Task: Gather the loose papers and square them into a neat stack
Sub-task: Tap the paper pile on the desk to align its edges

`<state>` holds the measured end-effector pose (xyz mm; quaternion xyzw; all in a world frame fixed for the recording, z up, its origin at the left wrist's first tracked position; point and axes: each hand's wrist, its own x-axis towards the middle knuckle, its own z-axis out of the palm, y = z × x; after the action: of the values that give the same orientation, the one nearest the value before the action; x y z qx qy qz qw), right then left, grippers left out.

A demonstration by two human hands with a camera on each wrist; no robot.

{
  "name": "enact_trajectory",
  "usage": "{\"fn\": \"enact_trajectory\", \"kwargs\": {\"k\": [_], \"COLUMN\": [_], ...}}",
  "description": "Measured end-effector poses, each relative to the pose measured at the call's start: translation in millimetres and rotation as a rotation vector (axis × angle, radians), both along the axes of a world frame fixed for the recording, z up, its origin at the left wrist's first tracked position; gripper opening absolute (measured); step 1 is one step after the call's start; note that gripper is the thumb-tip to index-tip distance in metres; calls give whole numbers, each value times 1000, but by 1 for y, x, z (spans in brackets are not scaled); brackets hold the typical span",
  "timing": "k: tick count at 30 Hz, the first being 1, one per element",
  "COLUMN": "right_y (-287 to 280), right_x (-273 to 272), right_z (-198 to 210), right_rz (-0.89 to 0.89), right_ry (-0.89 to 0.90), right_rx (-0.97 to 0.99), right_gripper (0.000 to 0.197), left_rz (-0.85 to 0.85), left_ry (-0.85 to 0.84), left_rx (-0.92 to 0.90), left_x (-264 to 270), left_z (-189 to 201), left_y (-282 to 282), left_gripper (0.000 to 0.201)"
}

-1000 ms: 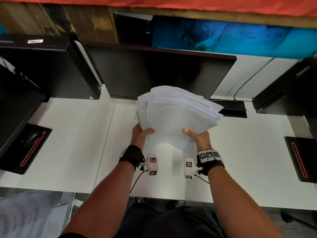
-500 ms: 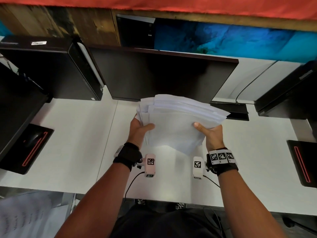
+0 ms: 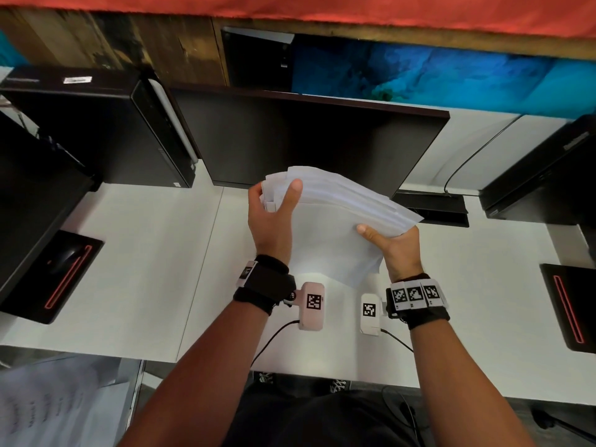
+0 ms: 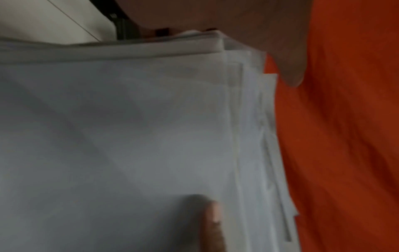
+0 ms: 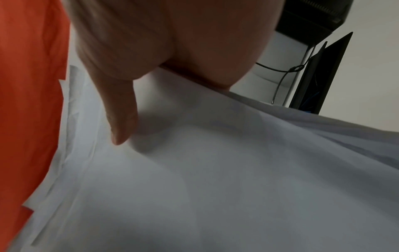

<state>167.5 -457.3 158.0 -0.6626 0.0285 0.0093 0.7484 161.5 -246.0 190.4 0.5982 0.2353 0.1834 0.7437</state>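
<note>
Two hands hold one uneven bundle of papers (image 3: 332, 221) above the white table (image 3: 135, 253).
The left hand (image 3: 271, 221) grips the far left corner, thumb on top; the right hand (image 3: 392, 243) pinches the right edge. The sheets are fanned, their edges not aligned, just before a dark monitor (image 3: 306, 140).

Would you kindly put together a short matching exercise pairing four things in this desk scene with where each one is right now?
Things:
1. left hand
2. right hand
3. monitor
4. mouse

Places:
A. on a dark pad at the desk's left
B. grips the far-left corner of the papers
C. stands behind the papers
D. holds the papers' right edge, thumb on top

Pairs: 1-B, 2-D, 3-C, 4-A
</note>
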Motion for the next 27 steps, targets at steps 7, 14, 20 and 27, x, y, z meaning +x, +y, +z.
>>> {"fn": "enact_trajectory", "kwargs": {"k": [7,14,20,27], "right_y": [-1,-10,-8,-5], "right_x": [-4,-7,-7,-7], "right_z": [-4,-17,-16,-30], "right_rz": [10,-48,-66,-123], "right_ry": [5,44,54,119], "right_rx": [-46,-19,-6,20], "right_gripper": [54,54,53,46], "left_rz": [58,43,-52,-164], "left_ry": [92,102,-3,165], "left_rx": [72,148,168,-176], "left_x": [10,5,0,1], "left_z": [21,10,-1,-36], "left_y": [-11,0,16,26], "left_gripper": [73,32,28,56]}}
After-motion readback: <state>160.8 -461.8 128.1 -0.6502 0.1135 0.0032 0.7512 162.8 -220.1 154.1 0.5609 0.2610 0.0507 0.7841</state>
